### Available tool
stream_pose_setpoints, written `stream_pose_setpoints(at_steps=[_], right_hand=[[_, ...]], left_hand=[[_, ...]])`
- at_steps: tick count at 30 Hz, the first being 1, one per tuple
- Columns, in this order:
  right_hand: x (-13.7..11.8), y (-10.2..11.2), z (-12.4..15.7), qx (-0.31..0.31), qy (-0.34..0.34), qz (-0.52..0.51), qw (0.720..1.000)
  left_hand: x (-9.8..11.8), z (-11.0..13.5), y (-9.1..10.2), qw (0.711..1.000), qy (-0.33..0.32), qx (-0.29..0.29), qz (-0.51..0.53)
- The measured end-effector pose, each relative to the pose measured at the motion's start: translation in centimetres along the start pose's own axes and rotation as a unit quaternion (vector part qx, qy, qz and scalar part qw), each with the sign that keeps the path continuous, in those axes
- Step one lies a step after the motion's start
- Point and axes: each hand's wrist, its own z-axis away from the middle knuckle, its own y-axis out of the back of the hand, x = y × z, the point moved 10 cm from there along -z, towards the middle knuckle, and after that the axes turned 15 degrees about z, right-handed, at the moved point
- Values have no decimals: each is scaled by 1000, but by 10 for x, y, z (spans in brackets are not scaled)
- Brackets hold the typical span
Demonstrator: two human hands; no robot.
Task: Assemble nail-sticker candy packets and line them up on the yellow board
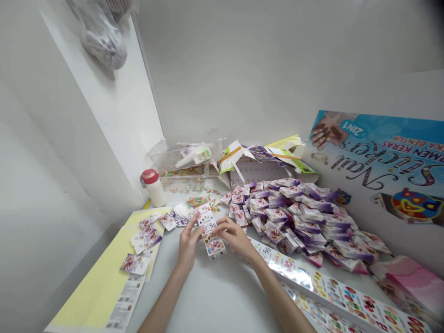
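Note:
Between my two hands is a short strip of nail stickers, white with rows of small coloured designs, tilted above the table. The fingers of my left hand grip its left edge, while my right hand pinches its right side near the middle. Just beyond the strip lie small colourful candies in a loose scatter. White and purple flat cards fan out behind my left hand. Long shiny sticker strips run from near my right hand toward the lower right.
A big heap of small purple and white boxes covers the right side. A red-capped bottle, clear plastic tubs and an opened carton stand at the back. Yellow sheets lie left; a large printed carton stands right.

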Motion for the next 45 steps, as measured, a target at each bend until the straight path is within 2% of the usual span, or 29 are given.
stream_pose_setpoints(at_steps=[4, 7, 10, 16, 22, 26, 30, 34, 40, 45], right_hand=[[10, -8, -2, -19, -40, -11, 999], [9, -10, -2, -24, -37, -30, 999], [8, -7, -2, -9, -39, -23, 999], [4, 3, -3, 40, -32, 39, 998], [2, 17, -2, 107, -11, 67, 992], [11, 17, -3, 100, -44, 28, 994], [22, 11, -5, 73, -82, -21, 994], [28, 7, -6, 57, -87, -59, 993], [44, -1, -4, 31, -132, -72, 988], [39, 0, -3, 37, -113, -113, 986]], left_hand=[[1, 1, -2, 999, -21, -10, -24], [0, 0, 1, 999, -20, 1, -32], [0, -1, 5, 999, -22, 13, -35], [0, -1, 4, 999, -22, 1, -37], [1, -2, 1, 985, -42, -9, -165], [10, 0, -9, 970, -83, -25, -225], [2, 5, -23, 977, -22, -81, -199], [-3, 6, -26, 981, 0, -88, -174], [-10, 1, -11, 996, 29, -26, -74], [-10, 4, -9, 998, 43, -15, -46]])
